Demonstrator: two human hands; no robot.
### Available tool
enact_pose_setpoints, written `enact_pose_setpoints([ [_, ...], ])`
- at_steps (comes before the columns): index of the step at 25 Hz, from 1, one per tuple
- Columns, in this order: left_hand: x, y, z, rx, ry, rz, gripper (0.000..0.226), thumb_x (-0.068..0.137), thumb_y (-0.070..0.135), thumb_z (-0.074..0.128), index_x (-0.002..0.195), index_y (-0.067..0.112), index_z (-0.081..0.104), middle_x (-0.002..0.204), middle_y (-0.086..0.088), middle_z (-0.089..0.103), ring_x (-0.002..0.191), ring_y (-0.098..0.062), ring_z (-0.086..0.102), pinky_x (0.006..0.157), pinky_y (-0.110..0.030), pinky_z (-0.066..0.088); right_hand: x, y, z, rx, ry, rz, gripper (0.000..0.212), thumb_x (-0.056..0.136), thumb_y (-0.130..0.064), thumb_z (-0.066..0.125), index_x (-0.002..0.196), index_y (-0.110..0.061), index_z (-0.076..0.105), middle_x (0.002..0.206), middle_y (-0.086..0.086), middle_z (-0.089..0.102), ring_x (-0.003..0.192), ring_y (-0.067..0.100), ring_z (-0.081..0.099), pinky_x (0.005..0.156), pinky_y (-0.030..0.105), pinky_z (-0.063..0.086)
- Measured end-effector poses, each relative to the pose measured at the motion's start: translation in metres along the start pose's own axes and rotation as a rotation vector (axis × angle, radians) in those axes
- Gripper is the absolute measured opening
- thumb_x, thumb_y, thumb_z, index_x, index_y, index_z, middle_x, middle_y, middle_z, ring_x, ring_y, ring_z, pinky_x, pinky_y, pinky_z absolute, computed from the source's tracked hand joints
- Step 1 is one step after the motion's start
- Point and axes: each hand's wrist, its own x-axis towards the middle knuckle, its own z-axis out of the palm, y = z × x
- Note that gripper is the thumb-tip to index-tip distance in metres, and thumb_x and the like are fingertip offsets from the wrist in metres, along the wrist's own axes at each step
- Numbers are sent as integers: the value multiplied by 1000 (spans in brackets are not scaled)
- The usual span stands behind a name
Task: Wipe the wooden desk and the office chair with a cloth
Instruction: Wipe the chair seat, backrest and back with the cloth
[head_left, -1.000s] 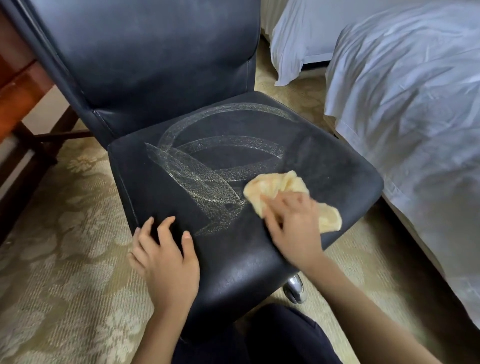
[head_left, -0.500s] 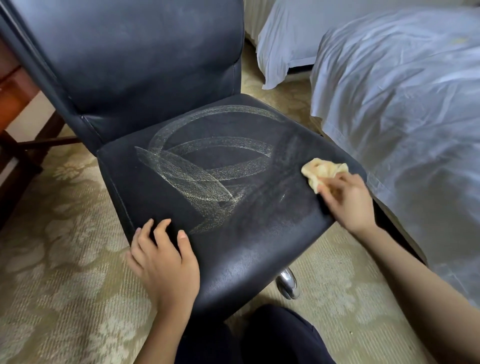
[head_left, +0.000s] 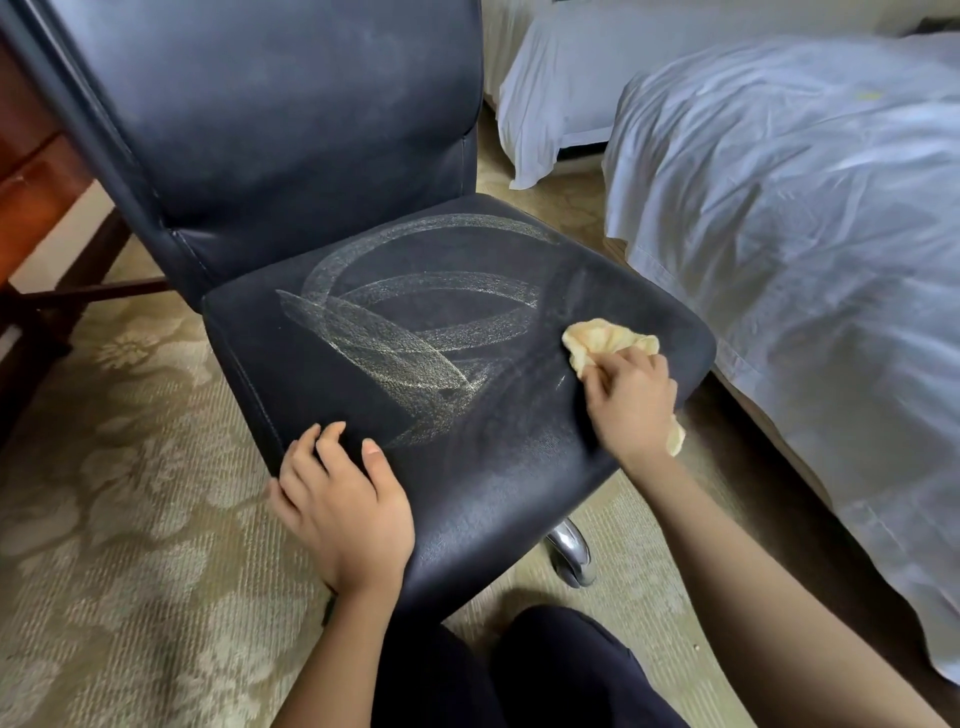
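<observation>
The office chair (head_left: 291, 130) is dark, scuffed leather, and its seat carries pale, looping wipe streaks (head_left: 405, 332) across the middle. A crumpled yellow cloth (head_left: 608, 340) lies on the seat by its right edge, bunched under the right hand (head_left: 631, 402), whose curled fingers grasp it. The left hand (head_left: 343, 504) rests on the seat's front left corner with its fingers relaxed and spread.

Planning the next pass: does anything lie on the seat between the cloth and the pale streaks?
Nothing visible does. The right hand grips the cloth at the right of the seat; bare surface runs from it to the pale streaks. The left hand rests on the front left corner, outside that path.
</observation>
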Motion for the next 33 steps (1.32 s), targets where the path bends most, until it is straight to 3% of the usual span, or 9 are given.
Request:
enact_pose_setpoints([
  [7,10,-11,-3,-56,-2,-14,43,89,30,40,118,3,57,127,-16,54,119,-38,47,105,-49,26,-78,-44,-3,130,31,-430,12,79,-17,71,91,-20,71,79,-2,60,78,27,55,65,36,42],
  [10,15,-17,-3,-104,-14,-23,41,90,30,40,117,4,56,127,-15,55,120,-35,46,103,-46,29,-89,-35,-4,246,-6,-649,18,88,-26,58,99,-22,72,80,-5,57,81,20,50,69,32,40],
  [12,15,-20,-4,-120,-6,-33,40,89,30,40,116,5,56,127,-13,55,121,-34,46,102,-46,30,-78,-12,-8,210,-37,-851,22,91,-28,54,102,-22,72,78,-3,56,80,18,47,70,30,36],
  [14,15,-21,-5,-134,4,-26,39,89,30,40,115,5,57,126,-13,55,121,-35,46,101,-47,30,-55,16,-12,133,-61,-929,23,91,-28,53,103,-20,71,77,0,56,77,20,49,67,32,38],
  [18,16,-20,-4,-141,-2,-17,39,89,31,39,112,6,57,124,-13,56,119,-36,45,100,-48,29,-5,64,-11,107,-1,-581,17,90,-23,57,98,-12,68,80,10,55,73,30,49,66,45,45],
  [22,16,-20,-5,-136,-17,-28,40,89,31,38,114,6,57,125,-14,57,120,-36,45,101,-50,29,36,87,-1,123,90,-144,13,89,-16,62,89,-4,65,96,20,55,87,37,46,82,45,40],
  [28,13,-17,-8,-139,-43,-28,40,89,30,36,114,5,56,128,-14,56,125,-36,42,105,-52,28,96,72,4,99,56,398,28,95,-28,44,116,-16,56,129,15,45,116,37,37,98,45,31],
  [30,13,-17,-9,-131,-45,-25,40,89,30,36,113,5,56,128,-13,56,125,-36,42,104,-51,28,105,55,7,13,-5,401,30,95,-27,42,121,-18,54,132,14,43,120,38,35,100,46,29],
  [33,13,-16,-9,-125,-44,-35,41,89,30,35,114,6,56,129,-13,56,125,-35,42,104,-50,29,100,20,17,-82,-77,164,31,94,-27,44,121,-17,55,133,13,44,123,38,33,102,46,29],
])
